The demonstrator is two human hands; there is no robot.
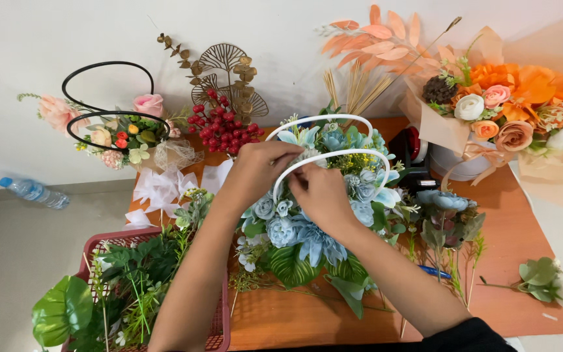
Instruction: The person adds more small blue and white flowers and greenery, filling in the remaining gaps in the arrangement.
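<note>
A blue artificial flower arrangement [307,234] with two white loop handles [333,120] lies on the wooden table [516,215] in front of me. My left hand [259,169] rests on its upper left side, fingers pinched near the nearer white handle. My right hand [320,195] is over the flowers just right of that, fingertips meeting the left hand's at the handle. What exactly the fingers pinch is hidden among the blooms.
A red crate [219,326] of green foliage sits at lower left. A black-handled pink arrangement [125,133], red berries [223,127] and white ribbon [161,189] lie at the back left. An orange wrapped bouquet [509,111] stands right. Loose blue stems [447,215], a sprig [545,280] and a water bottle [34,192] lie around.
</note>
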